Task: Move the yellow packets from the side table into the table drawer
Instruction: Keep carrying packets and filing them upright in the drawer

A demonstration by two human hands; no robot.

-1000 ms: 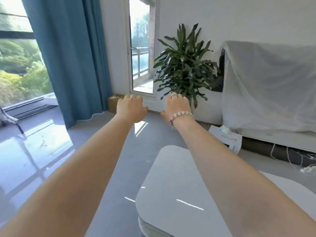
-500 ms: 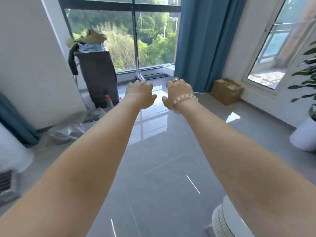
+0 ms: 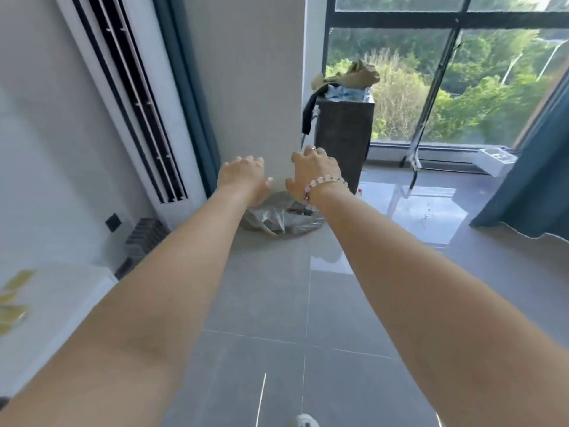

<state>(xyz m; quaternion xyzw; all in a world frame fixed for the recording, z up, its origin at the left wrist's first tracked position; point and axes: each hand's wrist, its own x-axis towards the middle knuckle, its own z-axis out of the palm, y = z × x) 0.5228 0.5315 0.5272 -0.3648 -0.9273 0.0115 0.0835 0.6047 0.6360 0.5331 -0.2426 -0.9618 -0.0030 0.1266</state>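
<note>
Several yellow packets [image 3: 14, 298] lie blurred on a white side table [image 3: 67, 297] at the far left edge of the head view. Both my arms stretch straight out in front of me over the grey floor. My left hand [image 3: 244, 175] and my right hand [image 3: 317, 171] hang side by side with loosely curled fingers and hold nothing. A bead bracelet sits on my right wrist. Both hands are well to the right of the packets and far from them. No drawer is in view.
A tall white air conditioner [image 3: 132, 100] stands against the left wall. A clear plastic bag [image 3: 283, 218] lies on the floor below my hands. Behind it is a dark cabinet [image 3: 343, 143] piled with clothes, a large window and blue curtains [image 3: 535, 186].
The view has swung steadily left, from the plant and white table past the window to the air conditioner. The side table with packets has come into view. My hands keep their pose.
</note>
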